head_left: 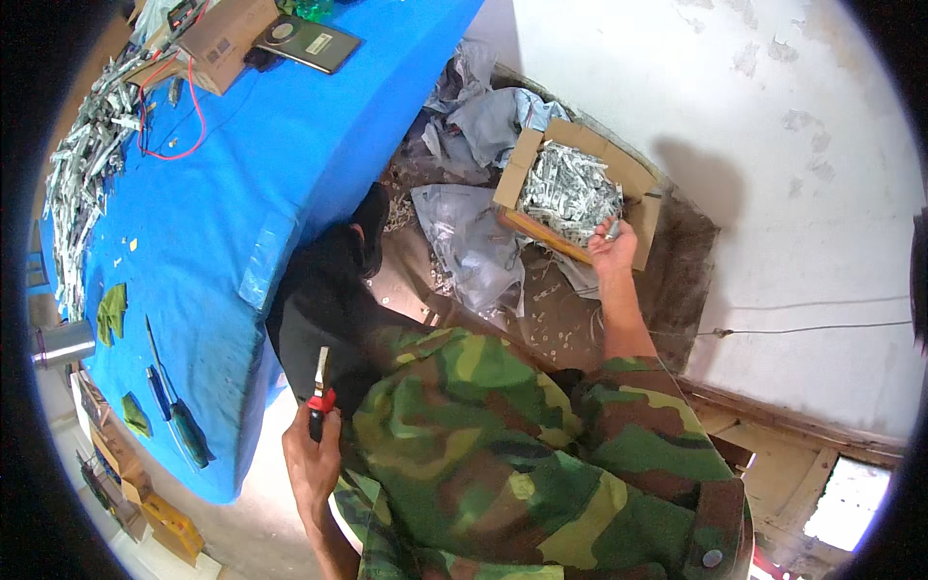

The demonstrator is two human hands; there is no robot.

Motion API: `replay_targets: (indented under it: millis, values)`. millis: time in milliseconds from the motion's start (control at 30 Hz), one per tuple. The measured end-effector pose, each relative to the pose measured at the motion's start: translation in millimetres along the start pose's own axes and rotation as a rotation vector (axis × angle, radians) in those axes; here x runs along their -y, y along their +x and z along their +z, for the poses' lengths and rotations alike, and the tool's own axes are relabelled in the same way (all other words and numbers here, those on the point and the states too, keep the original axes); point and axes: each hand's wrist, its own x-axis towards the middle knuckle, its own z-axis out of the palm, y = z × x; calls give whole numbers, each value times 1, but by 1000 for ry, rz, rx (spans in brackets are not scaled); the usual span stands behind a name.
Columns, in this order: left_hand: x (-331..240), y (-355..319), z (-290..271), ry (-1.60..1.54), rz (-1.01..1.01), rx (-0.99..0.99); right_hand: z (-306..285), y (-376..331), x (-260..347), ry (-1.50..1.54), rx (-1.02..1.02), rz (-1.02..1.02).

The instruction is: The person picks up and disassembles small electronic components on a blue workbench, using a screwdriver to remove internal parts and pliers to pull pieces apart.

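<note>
My left hand [311,459] is closed round the red and black handles of a pair of pliers [322,382], their metal jaws pointing away from me. Off to the right, my right arm reaches out to an open cardboard box [521,166] on the floor, filled with thin silvery-white strips [565,188]. At its near right edge my right hand [615,253] is palm up, fingers curled round a small grey piece [613,229] whose kind I cannot make out.
On the left, a blue-covered table [232,213] bears a pile of similar strips [87,184], a screwdriver [184,430], green cloths [112,311] and a flat dark device [309,43]. Plastic bags [474,242] and scattered bits lie between table and box. A white wall [802,193] rises on the right.
</note>
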Motion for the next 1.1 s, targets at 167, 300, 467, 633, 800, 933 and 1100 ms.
replay_targets:
  millis: [167,300,467,633,800,933,1100]
  values:
    - [-6,1,1,52,11,-21,-7,-6,-58,-69,41,169]
    - [2,0,1,22,104,-85,3,-24,-83,-167,68,242]
    - [6,-2,-7,-64,95,-188,40,-62,-99,-185,157,311]
    - [8,0,-16,-96,100,-261,89,-103,-121,-190,395,420]
    - [-3,-3,-29,-60,12,-307,140,-172,-130,-143,582,615]
    - [17,-5,-29,-214,66,-329,154,-212,-144,-147,701,701]
    - [19,-6,-29,-220,41,-463,173,-267,-150,-145,849,785]
